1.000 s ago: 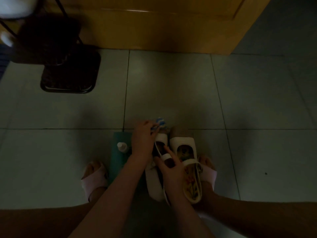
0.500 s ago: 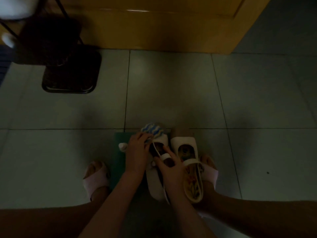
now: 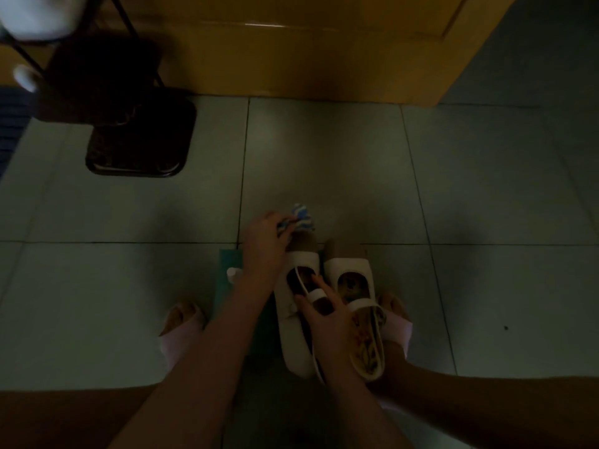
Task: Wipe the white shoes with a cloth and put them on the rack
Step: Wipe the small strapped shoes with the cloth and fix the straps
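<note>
Two white strapped shoes stand side by side on the floor between my feet, the left shoe (image 3: 293, 332) and the right shoe (image 3: 351, 270). My left hand (image 3: 262, 247) grips a blue-and-white striped cloth (image 3: 299, 218) at the toe of the left shoe. My right hand (image 3: 327, 319) rests on the left shoe's opening, with fingers reaching inside and holding it steady. The dark rack (image 3: 107, 102) stands at the far left against the wooden door.
A green mat (image 3: 227, 280) lies under my left forearm, with a small white-capped bottle (image 3: 234, 274) on it. My feet wear pink slippers (image 3: 181, 335) on both sides. A yellow wooden door (image 3: 308, 53) closes off the far side of the grey tiled floor (image 3: 324, 163).
My left hand has pushed the cloth forward again to the shoe's toe, after pulling it back half a second ago. My right hand stays on the shoe.
</note>
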Available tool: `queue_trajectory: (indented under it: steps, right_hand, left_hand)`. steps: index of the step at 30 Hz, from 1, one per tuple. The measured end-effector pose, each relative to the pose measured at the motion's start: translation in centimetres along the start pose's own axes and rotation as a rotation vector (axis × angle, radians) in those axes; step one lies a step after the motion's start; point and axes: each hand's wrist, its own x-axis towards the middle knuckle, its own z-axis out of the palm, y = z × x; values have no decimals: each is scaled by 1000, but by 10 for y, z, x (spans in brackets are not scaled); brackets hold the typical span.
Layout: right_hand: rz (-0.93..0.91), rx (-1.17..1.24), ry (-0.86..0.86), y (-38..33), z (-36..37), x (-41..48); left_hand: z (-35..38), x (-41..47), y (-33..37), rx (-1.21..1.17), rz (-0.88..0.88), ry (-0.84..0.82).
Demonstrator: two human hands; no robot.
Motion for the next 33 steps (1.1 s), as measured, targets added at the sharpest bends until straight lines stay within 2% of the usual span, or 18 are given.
queue_trajectory:
  steps: [2,4,13,25,33]
  right_hand:
    - [14,22,-18,0,0,0]
    - [18,58,-15,0,1,1]
    - [30,52,24,5,7,4]
    - [4,9,26,10,9,-2]
    - [27,1,2,9,1,-1]
  left_hand:
    - [7,8,-2,68,53,-196]
    - [13,4,-4,65,91,-280]
    - [19,-31,-29,37,99,-132]
    - [22,-98,-29,-145,-233,67]
    - [-18,-51,12,-360,-159,183]
